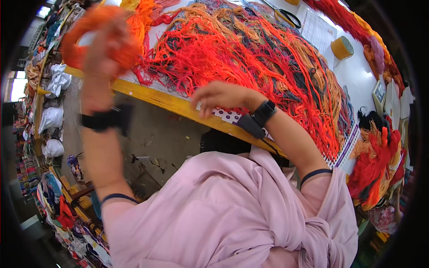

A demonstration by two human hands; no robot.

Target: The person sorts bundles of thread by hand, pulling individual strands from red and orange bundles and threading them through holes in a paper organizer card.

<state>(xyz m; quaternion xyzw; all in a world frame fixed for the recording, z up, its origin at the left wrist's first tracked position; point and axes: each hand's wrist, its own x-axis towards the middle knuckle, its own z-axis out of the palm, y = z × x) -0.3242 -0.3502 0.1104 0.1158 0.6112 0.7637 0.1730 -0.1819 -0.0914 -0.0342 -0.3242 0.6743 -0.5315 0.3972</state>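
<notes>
An orange yarn skein point(73, 49) hangs in a loop at the far left, blurred by motion. My left hand point(109, 44) is raised there, closed on it. Just above the table's near edge hovers my right hand point(221, 95), its fingers loosely bent and apart, with nothing in them. Beyond it spreads a big pile of loose yarn point(210, 58) in red, tan and dark strands. Brighter orange yarn point(142, 22) lies beside the pile at the left.
The white table point(353, 80) has a yellow front edge point(152, 99). Black-handled scissors point(289, 18), a paper sheet point(318, 30) and a yellow-brown spool point(342, 48) lie at the far right. Red and orange yarn bundles point(373, 165) hang at the right side.
</notes>
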